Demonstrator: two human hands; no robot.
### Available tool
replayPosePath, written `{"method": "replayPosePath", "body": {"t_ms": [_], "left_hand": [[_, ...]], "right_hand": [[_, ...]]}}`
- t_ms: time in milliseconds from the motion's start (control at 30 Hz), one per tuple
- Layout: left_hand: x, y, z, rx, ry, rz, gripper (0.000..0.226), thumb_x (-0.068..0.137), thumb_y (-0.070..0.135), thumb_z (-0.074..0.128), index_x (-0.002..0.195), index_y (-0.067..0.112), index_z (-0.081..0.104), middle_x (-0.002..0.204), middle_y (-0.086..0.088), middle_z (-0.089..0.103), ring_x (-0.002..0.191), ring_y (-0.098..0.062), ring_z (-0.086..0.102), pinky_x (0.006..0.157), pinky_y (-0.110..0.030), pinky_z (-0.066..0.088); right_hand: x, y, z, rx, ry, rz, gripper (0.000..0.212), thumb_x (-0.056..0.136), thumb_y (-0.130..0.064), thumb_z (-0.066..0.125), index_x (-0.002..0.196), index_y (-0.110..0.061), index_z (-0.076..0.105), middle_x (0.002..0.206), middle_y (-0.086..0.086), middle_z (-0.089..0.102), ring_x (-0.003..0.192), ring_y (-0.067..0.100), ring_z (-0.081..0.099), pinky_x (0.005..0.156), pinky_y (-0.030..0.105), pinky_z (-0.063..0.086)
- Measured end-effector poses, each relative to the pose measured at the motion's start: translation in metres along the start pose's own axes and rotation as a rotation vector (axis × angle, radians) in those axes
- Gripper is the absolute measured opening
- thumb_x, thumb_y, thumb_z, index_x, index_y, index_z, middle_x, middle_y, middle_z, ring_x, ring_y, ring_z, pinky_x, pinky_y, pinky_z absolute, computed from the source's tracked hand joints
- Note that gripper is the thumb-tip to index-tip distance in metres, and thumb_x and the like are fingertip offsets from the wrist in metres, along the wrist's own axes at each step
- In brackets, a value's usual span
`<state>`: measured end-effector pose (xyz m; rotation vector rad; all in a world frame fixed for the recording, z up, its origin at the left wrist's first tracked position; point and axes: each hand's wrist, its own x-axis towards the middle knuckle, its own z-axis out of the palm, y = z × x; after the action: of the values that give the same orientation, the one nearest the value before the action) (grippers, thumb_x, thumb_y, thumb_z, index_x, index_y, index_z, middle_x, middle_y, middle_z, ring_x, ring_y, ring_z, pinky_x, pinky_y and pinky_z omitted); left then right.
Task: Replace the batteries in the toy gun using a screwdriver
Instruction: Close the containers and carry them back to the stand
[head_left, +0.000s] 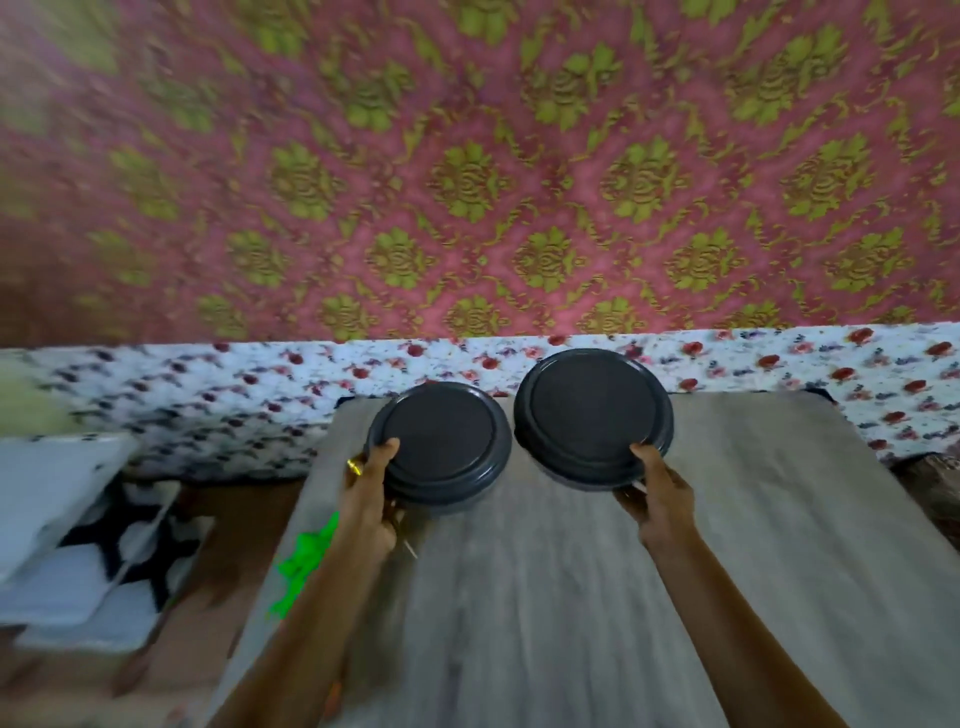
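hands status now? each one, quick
Left hand: closed on the left dark round container.
Right hand: closed on the right dark round container.

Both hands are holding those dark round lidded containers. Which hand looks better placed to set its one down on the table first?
Probably the left hand. Its dark container looks to sit low, at or near the wooden table, while the right hand holds its container tilted and higher, near the far edge.

Two lidded containers (440, 448) (594, 418) side by side on table (571, 597).
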<state>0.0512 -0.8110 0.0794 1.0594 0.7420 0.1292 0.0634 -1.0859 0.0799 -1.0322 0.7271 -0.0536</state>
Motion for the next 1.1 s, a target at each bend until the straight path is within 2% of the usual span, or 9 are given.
{"method": "replayPosePath", "body": {"t_ms": [100,233,400,600,700,767,900,1000,1100], "left_hand": [[0.006,0.031,-0.043,-0.029,0.033,0.073,0.045,0.081,0.027,0.071,0.122,0.014,0.055,0.115,-0.01,0.065,0.085,-0.022,0.064,0.066,-0.036,0.054],[0.005,0.054,-0.086,-0.065,0.077,0.123,0.043,0.079,0.028,0.072,0.118,0.018,0.055,0.115,-0.01,0.064,0.084,-0.023,0.063,0.062,-0.034,0.049],[-0.002,0.066,-0.124,-0.168,0.112,0.138,0.05,0.08,0.024,0.072,0.126,0.016,0.053,0.119,-0.01,0.063,0.099,-0.029,0.065,0.073,-0.04,0.055],[-0.024,0.072,-0.16,-0.232,0.253,0.163,0.032,0.087,0.019,0.065,0.117,0.011,0.054,0.104,-0.01,0.064,0.077,-0.023,0.062,0.04,-0.025,0.052],[-0.028,0.075,-0.18,-0.214,0.294,0.199,0.037,0.085,0.023,0.066,0.119,0.011,0.056,0.112,-0.017,0.065,0.08,-0.027,0.064,0.055,-0.034,0.057],[-0.029,0.078,-0.195,-0.215,0.324,0.215,0.045,0.083,0.025,0.068,0.123,0.009,0.055,0.117,-0.019,0.064,0.087,-0.029,0.065,0.063,-0.037,0.058],[-0.028,0.086,-0.213,-0.248,0.323,0.243,0.045,0.085,0.021,0.065,0.126,0.007,0.052,0.113,-0.018,0.062,0.079,-0.025,0.064,0.045,-0.023,0.053],[-0.024,0.092,-0.231,-0.287,0.335,0.243,0.041,0.085,0.022,0.066,0.122,0.011,0.052,0.105,-0.013,0.064,0.076,-0.022,0.065,0.044,-0.022,0.052],[-0.021,0.1,-0.255,-0.333,0.351,0.227,0.037,0.083,0.022,0.069,0.116,0.018,0.055,0.101,-0.007,0.066,0.081,-0.021,0.066,0.048,-0.025,0.056]], "right_hand": [[-0.029,0.018,0.033,0.008,-0.019,0.017,0.045,0.082,-0.019,0.067,0.118,0.006,0.055,0.107,0.016,0.057,0.103,0.033,0.06,0.082,0.039,0.051],[-0.053,0.034,0.065,-0.03,-0.047,0.017,0.046,0.082,-0.019,0.067,0.118,0.008,0.054,0.128,0.025,0.054,0.1,0.031,0.059,0.082,0.039,0.05],[-0.067,0.053,0.093,-0.095,-0.123,0.036,0.047,0.081,-0.018,0.068,0.117,0.008,0.054,0.12,0.023,0.058,0.097,0.031,0.06,0.092,0.045,0.051],[-0.079,0.08,0.126,-0.138,-0.269,0.111,0.029,0.081,-0.016,0.067,0.103,-0.001,0.057,0.099,0.014,0.054,0.09,0.028,0.057,0.094,0.049,0.049],[-0.084,0.091,0.143,-0.158,-0.31,0.136,0.037,0.081,-0.016,0.067,0.11,0.005,0.058,0.099,0.014,0.054,0.09,0.027,0.056,0.095,0.049,0.049],[-0.088,0.098,0.152,-0.187,-0.337,0.15,0.023,0.079,-0.017,0.068,0.093,0.0,0.061,0.098,0.013,0.056,0.09,0.027,0.057,0.094,0.048,0.049],[-0.094,0.111,0.17,-0.219,-0.368,0.152,0.016,0.078,-0.018,0.069,0.07,-0.012,0.057,0.086,0.007,0.058,0.083,0.024,0.058,0.08,0.042,0.051],[-0.106,0.123,0.186,-0.218,-0.4,0.181,0.015,0.08,-0.018,0.068,0.071,-0.013,0.057,0.079,0.003,0.056,0.07,0.016,0.057,0.057,0.027,0.053],[-0.12,0.14,0.201,-0.23,-0.416,0.181,0.013,0.081,-0.019,0.067,0.073,-0.013,0.058,0.078,0.002,0.057,0.069,0.016,0.057,0.051,0.025,0.053]]}}
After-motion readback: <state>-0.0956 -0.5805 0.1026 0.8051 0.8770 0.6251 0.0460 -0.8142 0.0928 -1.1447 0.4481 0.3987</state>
